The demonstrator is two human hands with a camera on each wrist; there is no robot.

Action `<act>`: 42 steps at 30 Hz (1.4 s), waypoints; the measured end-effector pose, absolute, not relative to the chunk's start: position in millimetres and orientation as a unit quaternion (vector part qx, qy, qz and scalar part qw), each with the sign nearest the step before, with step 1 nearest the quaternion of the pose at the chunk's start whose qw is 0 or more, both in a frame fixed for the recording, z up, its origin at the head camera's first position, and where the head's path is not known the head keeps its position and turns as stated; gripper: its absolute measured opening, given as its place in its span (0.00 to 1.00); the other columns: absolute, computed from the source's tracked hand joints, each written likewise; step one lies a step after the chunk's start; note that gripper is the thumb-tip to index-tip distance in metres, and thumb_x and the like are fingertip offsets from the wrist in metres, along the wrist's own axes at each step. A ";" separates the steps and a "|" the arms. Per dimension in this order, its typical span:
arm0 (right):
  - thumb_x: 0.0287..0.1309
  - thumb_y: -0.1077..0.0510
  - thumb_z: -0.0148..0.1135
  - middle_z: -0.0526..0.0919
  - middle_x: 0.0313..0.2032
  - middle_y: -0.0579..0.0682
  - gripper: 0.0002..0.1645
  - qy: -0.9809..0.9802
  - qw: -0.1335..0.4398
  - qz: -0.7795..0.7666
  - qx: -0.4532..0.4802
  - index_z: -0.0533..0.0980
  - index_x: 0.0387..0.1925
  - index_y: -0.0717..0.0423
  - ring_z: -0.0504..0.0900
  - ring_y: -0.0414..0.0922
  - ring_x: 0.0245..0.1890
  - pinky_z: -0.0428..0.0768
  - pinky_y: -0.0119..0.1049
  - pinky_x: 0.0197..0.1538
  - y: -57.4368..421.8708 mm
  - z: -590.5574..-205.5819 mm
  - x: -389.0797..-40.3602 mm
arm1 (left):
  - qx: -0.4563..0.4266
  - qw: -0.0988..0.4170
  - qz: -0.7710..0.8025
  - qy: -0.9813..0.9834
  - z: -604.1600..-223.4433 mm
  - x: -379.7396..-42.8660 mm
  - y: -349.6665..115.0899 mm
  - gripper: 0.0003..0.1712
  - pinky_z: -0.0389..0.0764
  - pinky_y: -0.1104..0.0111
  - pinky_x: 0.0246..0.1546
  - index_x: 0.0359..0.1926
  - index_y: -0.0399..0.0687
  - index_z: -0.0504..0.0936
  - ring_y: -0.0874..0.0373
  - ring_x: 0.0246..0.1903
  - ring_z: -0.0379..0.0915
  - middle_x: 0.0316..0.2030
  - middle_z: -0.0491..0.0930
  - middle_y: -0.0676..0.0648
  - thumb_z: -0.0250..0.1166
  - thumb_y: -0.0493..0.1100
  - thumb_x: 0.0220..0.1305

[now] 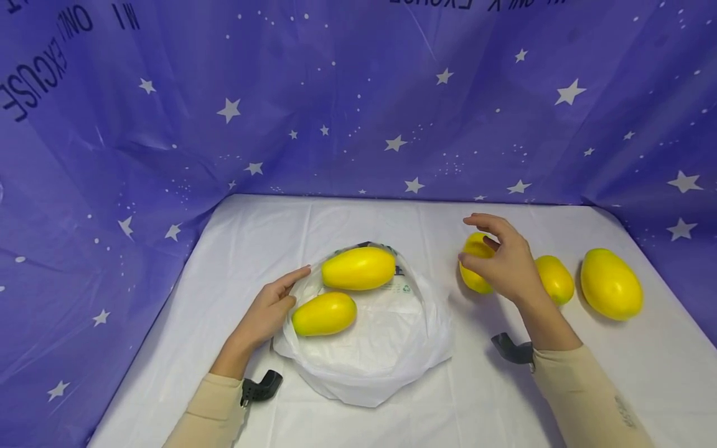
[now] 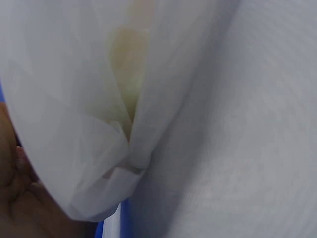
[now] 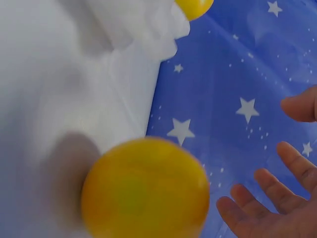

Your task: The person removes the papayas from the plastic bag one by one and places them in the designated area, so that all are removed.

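A white plastic bag (image 1: 370, 382) lies with its mouth spread wide. Inside are two oblong yellow mango-like fruits, one (image 1: 358, 269) at the back and a smaller, green-tipped one (image 1: 323, 314) at the left. My left hand (image 1: 267, 316) holds the bag's left rim between thumb and fingers; the bag's film (image 2: 74, 124) partly hides that hand in the left wrist view. My right hand (image 1: 506, 264) hovers over another yellow mango-like fruit (image 1: 473, 281), thumb and fingers spread apart. In the right wrist view a gap separates the hand from the fruit (image 3: 143, 188).
Right of my right hand, a small yellow fruit (image 1: 559, 281) and a larger one (image 1: 610, 284) lie on the white-covered table (image 1: 269, 230). A purple-blue sheet (image 1: 358, 106) with stars hangs behind and at the sides. Dark mounts (image 1: 263, 386) are strapped at both wrists.
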State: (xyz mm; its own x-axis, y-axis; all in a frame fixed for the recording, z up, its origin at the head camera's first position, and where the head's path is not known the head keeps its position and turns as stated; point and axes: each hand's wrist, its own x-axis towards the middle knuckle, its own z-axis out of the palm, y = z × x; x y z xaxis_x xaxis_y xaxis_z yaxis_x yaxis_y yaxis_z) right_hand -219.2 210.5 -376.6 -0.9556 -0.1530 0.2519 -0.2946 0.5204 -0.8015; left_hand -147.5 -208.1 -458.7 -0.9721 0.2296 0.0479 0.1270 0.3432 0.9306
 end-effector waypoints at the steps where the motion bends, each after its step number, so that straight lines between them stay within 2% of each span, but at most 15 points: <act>1: 0.45 0.65 0.73 0.70 0.62 0.43 0.36 -0.868 0.073 0.473 0.132 0.75 0.59 0.49 0.67 0.49 0.62 0.68 0.49 0.65 207.2 -376.2 -219.5 | 0.108 0.046 0.563 0.818 -458.7 -147.2 -208.2 0.33 0.61 0.58 0.66 0.71 0.46 0.65 0.55 0.68 0.56 0.70 0.62 0.50 0.44 0.26 0.66; 8: 0.44 0.65 0.74 0.72 0.62 0.46 0.36 -0.861 0.070 0.474 0.169 0.76 0.58 0.49 0.68 0.50 0.61 0.69 0.51 0.64 180.4 -378.3 -223.0 | 0.103 0.044 0.558 0.822 -459.0 -145.8 -209.4 0.33 0.59 0.58 0.67 0.71 0.45 0.65 0.55 0.69 0.54 0.70 0.61 0.50 0.45 0.27 0.66; 16: 0.43 0.65 0.75 0.72 0.62 0.47 0.35 -0.845 0.058 0.486 0.214 0.77 0.57 0.51 0.68 0.48 0.63 0.68 0.48 0.65 148.9 -375.1 -222.4 | 0.100 0.044 0.563 0.819 -458.9 -143.7 -209.0 0.33 0.59 0.59 0.67 0.71 0.44 0.65 0.55 0.69 0.54 0.70 0.61 0.49 0.44 0.26 0.65; 24: 0.43 0.63 0.73 0.72 0.60 0.37 0.34 -0.844 0.051 0.467 0.258 0.77 0.55 0.41 0.68 0.40 0.63 0.68 0.46 0.65 129.6 -377.7 -221.0 | 0.106 0.044 0.564 0.818 -460.0 -146.3 -208.3 0.33 0.58 0.59 0.67 0.71 0.46 0.66 0.56 0.69 0.54 0.70 0.62 0.50 0.44 0.26 0.66; 31: 0.42 0.60 0.73 0.71 0.61 0.34 0.37 -0.847 0.019 0.440 0.299 0.75 0.57 0.35 0.66 0.39 0.64 0.66 0.46 0.65 113.2 -385.7 -219.4 | 0.105 0.040 0.557 0.823 -459.8 -147.1 -208.9 0.33 0.57 0.60 0.67 0.71 0.46 0.66 0.56 0.69 0.54 0.70 0.62 0.50 0.44 0.26 0.66; 38: 0.38 0.59 0.74 0.70 0.64 0.40 0.39 -0.848 -0.012 0.412 0.333 0.75 0.58 0.44 0.66 0.45 0.65 0.65 0.52 0.65 97.4 -399.9 -225.4 | 0.108 0.038 0.558 0.822 -459.0 -146.7 -208.7 0.33 0.59 0.59 0.67 0.71 0.44 0.66 0.55 0.69 0.55 0.70 0.62 0.49 0.44 0.26 0.65; 42: 0.36 0.60 0.74 0.69 0.66 0.43 0.41 -0.853 -0.029 0.400 0.334 0.75 0.59 0.44 0.65 0.46 0.66 0.64 0.51 0.66 92.8 -409.6 -229.0 | 0.109 0.040 0.558 0.822 -458.0 -146.7 -207.7 0.33 0.59 0.59 0.67 0.71 0.44 0.65 0.55 0.69 0.55 0.70 0.62 0.48 0.44 0.26 0.65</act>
State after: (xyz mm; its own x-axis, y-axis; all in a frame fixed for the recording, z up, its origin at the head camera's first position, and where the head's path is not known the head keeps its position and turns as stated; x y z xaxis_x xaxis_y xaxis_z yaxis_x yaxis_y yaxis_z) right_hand -229.0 92.8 -409.6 -0.7747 -0.5935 0.2180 -0.5471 0.4563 -0.7018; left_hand -146.7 -207.7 -458.0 -0.9731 0.2236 0.0561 0.1346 0.3535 0.9257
